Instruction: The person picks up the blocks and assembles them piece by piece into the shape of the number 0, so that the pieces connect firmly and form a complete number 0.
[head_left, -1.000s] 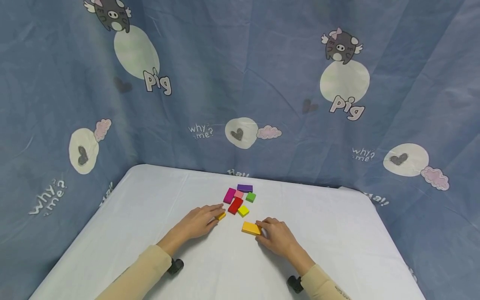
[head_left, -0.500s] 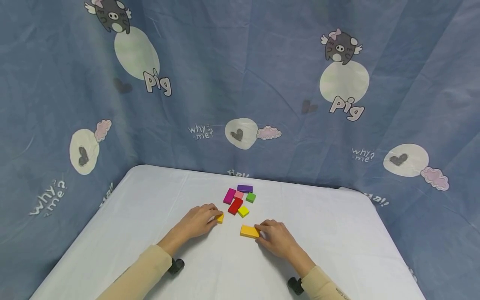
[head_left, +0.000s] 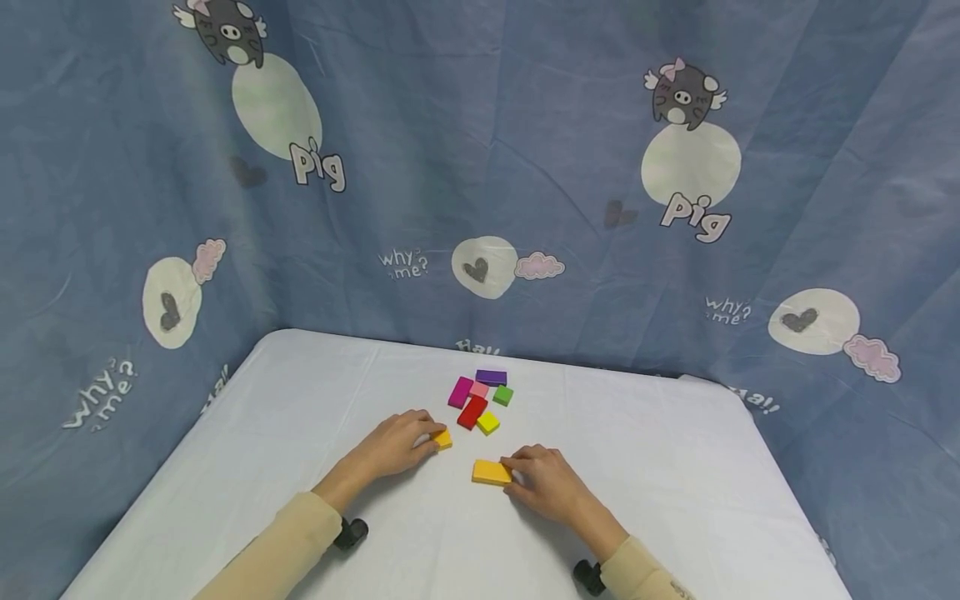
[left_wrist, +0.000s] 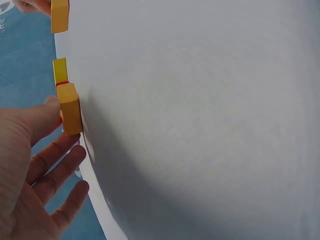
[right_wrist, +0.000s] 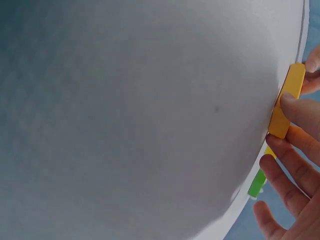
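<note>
We find the longer orange block [head_left: 491,472] at the near side of the coloured group, between the two hands; whether it rests on the counter [head_left: 435,542] or sits slightly above it, we cannot tell. The right hand [head_left: 546,484] has its grip clamped on this block's right end, thumb against one long side and fingers against the other, with the remaining fingers spread in the right wrist view. To its left and a little farther off, apart from it, we see the smaller orange block [head_left: 444,439]. The left hand [head_left: 394,447] pinches that one, its grip closed with the thumb on the near side; its other fingers fan out loosely.

Just beyond, we make out a yellow block [head_left: 488,422] right beside a red block [head_left: 472,412]. Behind these lie a pink block [head_left: 478,389], a magenta block [head_left: 461,392] next to it, a green block [head_left: 503,395] to the right, and a purple block [head_left: 491,377] farthest back. White cloth covers the counter, and a blue printed curtain [head_left: 570,167] hangs behind.
</note>
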